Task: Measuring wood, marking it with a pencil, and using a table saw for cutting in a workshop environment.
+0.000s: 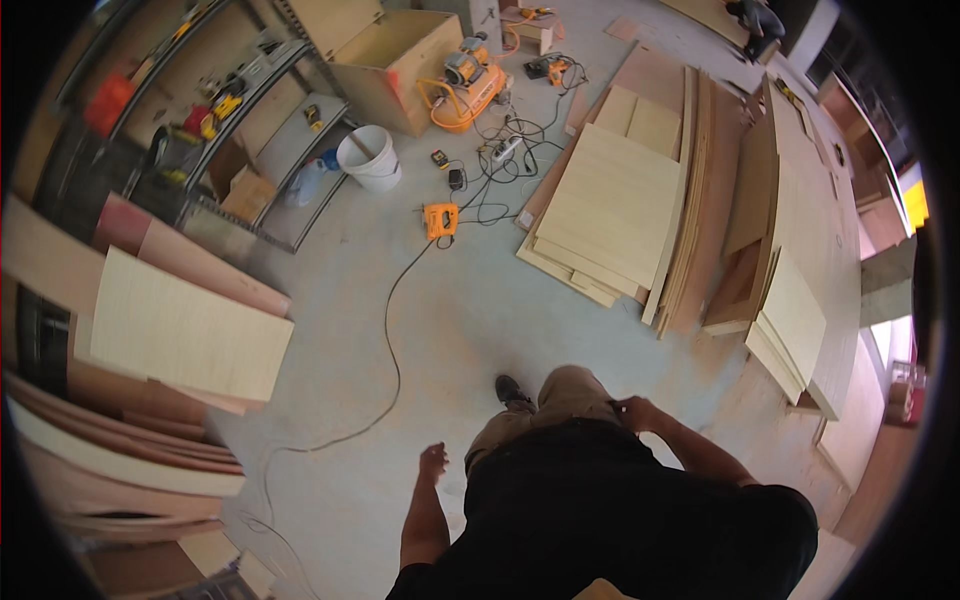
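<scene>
My left hand hangs in the air beside my left thigh, over the bare floor. Its fingers are loosely bent and slightly apart, and nothing shows in them. My right hand is at the right hip of my tan trousers, touching the cloth by what looks like the pocket. Its fingertips are hidden there, so I cannot make out whether they hold anything. One dark shoe shows ahead of me on the floor. No tool or board is within touch of either hand.
Ahead stand an orange power tool with a long cable, a white bucket and an orange compressor. Stacked boards lie right and left. A metal shelf stands far left; another person bends far right.
</scene>
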`<state>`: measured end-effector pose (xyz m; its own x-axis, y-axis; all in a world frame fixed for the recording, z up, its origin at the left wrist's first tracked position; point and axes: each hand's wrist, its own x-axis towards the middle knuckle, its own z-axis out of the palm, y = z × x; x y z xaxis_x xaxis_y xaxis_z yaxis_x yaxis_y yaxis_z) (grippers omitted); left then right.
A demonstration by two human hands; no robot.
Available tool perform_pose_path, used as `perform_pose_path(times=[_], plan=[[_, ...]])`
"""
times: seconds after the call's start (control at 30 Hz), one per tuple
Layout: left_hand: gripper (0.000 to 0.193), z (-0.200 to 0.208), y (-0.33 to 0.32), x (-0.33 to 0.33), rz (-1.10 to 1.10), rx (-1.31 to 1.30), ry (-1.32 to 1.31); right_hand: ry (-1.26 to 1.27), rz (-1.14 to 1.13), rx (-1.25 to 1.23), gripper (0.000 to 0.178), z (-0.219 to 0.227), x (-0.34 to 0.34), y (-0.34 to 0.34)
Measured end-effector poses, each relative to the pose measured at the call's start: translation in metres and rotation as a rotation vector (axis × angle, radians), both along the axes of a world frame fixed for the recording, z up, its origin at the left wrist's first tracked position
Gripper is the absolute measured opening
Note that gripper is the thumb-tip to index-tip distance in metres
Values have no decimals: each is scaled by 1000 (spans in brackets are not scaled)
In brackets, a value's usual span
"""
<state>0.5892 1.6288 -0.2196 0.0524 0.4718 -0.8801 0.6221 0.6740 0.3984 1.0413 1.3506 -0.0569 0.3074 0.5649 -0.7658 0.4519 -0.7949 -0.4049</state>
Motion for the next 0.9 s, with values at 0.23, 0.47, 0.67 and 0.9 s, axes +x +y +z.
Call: perform_pose_path(times=[0.23,0.47,0.67,0.9], plan=[[35,61,329,137,26,424,-178,-191,202,73,30,0,90,224],[28,22,474,219,-145,395,-197,-147,-170,275,17,-43,209,449],[51,56,571,281,-96,-78,103,59,-349,-2,25,-9,284,592],[48,-4,768,326,-345,-4,125,361,-548,-246,20,-24,317,706]])
